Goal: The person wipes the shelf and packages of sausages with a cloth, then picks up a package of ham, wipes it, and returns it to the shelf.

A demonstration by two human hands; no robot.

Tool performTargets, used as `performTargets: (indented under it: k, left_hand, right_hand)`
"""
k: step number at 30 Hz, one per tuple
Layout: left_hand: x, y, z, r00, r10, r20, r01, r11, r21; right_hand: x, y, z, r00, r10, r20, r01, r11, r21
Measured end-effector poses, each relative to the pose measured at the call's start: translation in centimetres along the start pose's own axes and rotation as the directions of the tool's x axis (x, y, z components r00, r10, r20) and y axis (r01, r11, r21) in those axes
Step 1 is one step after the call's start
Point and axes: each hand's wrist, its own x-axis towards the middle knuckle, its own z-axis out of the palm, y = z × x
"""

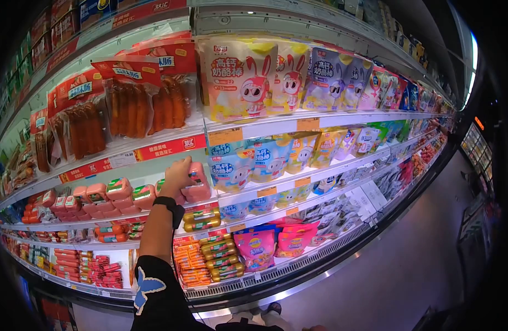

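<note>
My left hand [178,175], with a dark band on the wrist, reaches into the middle shelf. Its fingers are curled over a pink pack of ham [197,185] at the right end of a row of similar packs. Part of that pack is hidden behind the fingers. Beside the hand on its left are more pink ham packs [118,190] with green labels, stacked on one another. At the bottom edge, a small skin-coloured patch, perhaps my right hand [315,328], barely shows; its fingers are out of sight.
Bags of brown sausages [129,107] and cheese-stick pouches [240,80] stand on the shelf above. Blue pouches [232,168] are right of my hand. Lower down lie gold-wrapped sausages [221,256] and pink bags [256,248]. A grey floor [386,265] runs along the shelving.
</note>
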Motion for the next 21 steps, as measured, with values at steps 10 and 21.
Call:
performTargets:
  k: [10, 21]
  left_hand:
    - [-10.4, 4.6, -1.8, 0.928, 0.012, -0.373, -0.169, 0.904, -0.392]
    - [-30.6, 20.0, -1.4, 0.920, 0.254, 0.298, 0.390, -0.668, -0.634]
  right_hand:
    - [3.0, -5.0, 3.6, 0.862, -0.502, -0.061, 0.295, 0.598, -0.745]
    - [-23.9, -30.1, 17.5, -0.077, -0.986, 0.149, 0.995, -0.085, -0.043]
